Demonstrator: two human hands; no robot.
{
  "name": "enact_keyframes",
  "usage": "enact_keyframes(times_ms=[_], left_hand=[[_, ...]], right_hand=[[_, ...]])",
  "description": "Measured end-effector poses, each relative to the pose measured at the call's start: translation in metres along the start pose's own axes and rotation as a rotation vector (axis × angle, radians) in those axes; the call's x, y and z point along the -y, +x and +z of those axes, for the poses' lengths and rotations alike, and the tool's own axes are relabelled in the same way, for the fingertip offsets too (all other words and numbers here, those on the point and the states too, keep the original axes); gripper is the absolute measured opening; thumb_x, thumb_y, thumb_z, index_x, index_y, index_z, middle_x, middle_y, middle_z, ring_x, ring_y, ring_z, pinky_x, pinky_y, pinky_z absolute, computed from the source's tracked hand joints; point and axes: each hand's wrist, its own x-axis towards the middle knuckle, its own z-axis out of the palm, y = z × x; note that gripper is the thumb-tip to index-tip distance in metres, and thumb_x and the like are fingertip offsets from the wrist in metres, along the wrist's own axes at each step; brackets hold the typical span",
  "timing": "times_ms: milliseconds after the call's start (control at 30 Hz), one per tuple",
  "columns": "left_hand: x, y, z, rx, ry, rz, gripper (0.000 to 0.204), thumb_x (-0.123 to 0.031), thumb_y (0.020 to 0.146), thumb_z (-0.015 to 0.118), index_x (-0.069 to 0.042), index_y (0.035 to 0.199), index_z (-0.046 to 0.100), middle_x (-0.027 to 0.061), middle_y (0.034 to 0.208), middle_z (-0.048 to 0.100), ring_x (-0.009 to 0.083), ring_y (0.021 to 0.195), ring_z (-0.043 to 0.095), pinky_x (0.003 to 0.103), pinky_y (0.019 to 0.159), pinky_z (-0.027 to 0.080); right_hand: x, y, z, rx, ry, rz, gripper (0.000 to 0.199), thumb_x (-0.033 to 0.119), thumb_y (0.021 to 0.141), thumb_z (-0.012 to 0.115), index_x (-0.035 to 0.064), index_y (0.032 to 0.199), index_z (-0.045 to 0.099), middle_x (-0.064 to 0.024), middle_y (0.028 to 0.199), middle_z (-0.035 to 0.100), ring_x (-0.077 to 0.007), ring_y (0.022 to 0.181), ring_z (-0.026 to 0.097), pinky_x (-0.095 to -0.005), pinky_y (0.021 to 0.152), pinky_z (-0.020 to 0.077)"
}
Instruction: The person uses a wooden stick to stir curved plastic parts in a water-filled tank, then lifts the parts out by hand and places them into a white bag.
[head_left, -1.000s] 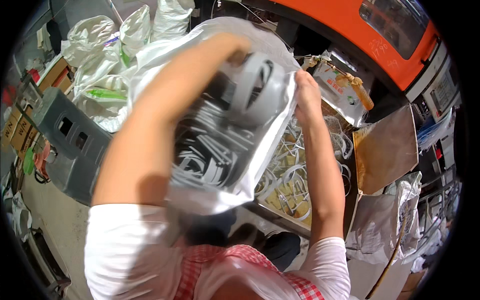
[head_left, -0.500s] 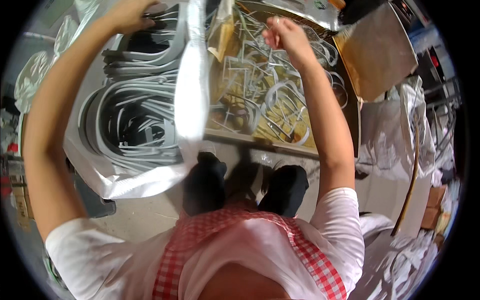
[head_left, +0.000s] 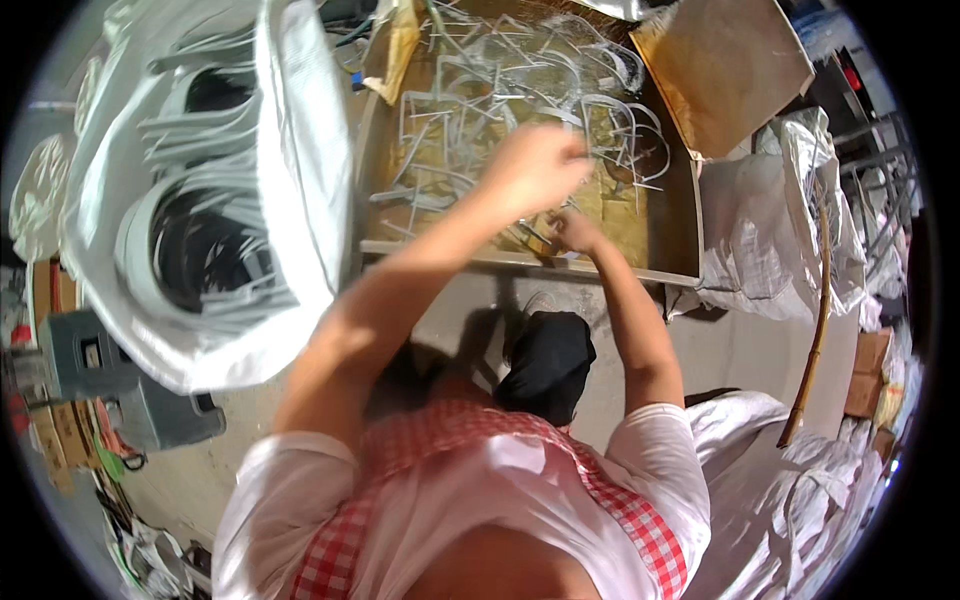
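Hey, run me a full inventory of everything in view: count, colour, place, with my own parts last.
Tray: 1, brownish, straight ahead
Loose strips: many, pale grey, in the tray
Large sack: 1, white, left of the tray
Curved strips: many, grey, inside the large sack
Board: 1, brown, by the tray's far right corner
Smaller sack: 1, white, right of the tray
Stick: 1, brown, far right
Boxes: at least 2, brown, far right
Plastic piece: 1, dark grey, lower left
Sheeting: one heap, white, lower right
Edge clutter: uncountable, mixed colours
Apron: 1, red-and-white check, on you
Left hand: 1, bare, over the tray, blurred
Right hand: 1, bare, at the tray's near edge
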Motion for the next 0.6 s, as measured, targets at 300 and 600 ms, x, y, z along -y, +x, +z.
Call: enact_keyframes(times_ms=[300, 600], left_hand=[[0.188, -0.071, 0.112, -0.098, -0.583, -0.615, 0.030, -0.013, 0.081, 0.058, 0.003, 0.107, 0.056, 0.0150, 0.098, 0.063, 0.0178, 0.089, 0.061, 0.028, 0.078, 0.047], [0.156, -0.049, 0.078, 0.033, -0.592, -0.571, 0.031, -0.007, 0.083, 0.059, 0.004, 0.111, 0.053, 0.0110, 0.101, 0.062, 0.0142, 0.092, 0.058, 0.025, 0.080, 0.046]], right_hand=[[-0.031, 0.049, 0.016, -0.136, 0.732, 0.054, 0.028, 0.017, 0.082, 0.061, -0.0003, 0.104, 0.057, -0.0040, 0.090, 0.061, -0.0137, 0.079, 0.056, -0.0258, 0.071, 0.0456], [0.042, 0.127, 0.084, 0.015, -0.309, 0.207, 0.056, 0.034, 0.069, 0.069, -0.0003, 0.110, 0.054, -0.0183, 0.115, 0.054, -0.0313, 0.107, 0.054, -0.0365, 0.089, 0.0439]])
